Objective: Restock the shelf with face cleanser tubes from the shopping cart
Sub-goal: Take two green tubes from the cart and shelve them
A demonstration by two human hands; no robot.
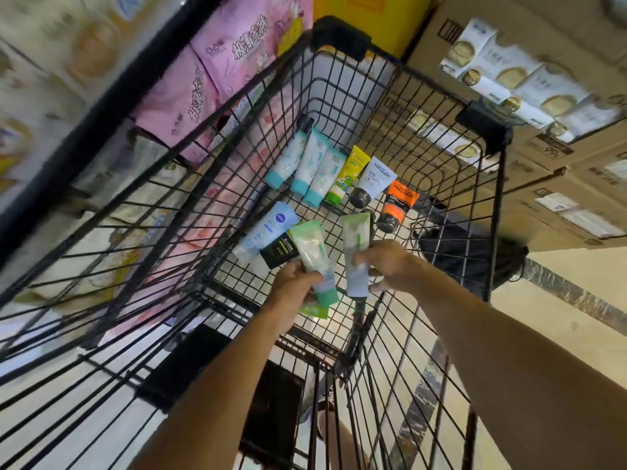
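Two pale green face cleanser tubes are lifted inside the black wire shopping cart. The left green tube sits in the left hand, whose fingers curl round its lower part just above the darker green cap; a second green cap shows just beneath that hand, though what it belongs to cannot be told. The right green tube stands more upright in the right hand, the fingers closed round its lower half, its pale cap pointing down.

On the cart's wire floor lie the other tubes. Just beside the left green tube are a blue Nivea tube and a black tube marked MEN, partly under it. Farther off, in a row, lie three white tubes with teal caps side by side, then a yellow tube with a green cap, a white L'Oréal tube with a dark cap, and an orange-and-black L'Oréal tube.

Outside the cart, to the left, pink packs printed with Chinese characters are stacked against a shelf. To the right, brown cardboard boxes are piled up, with white-and-gold cartons on top. The floor is pale tile with a dark marbled band.
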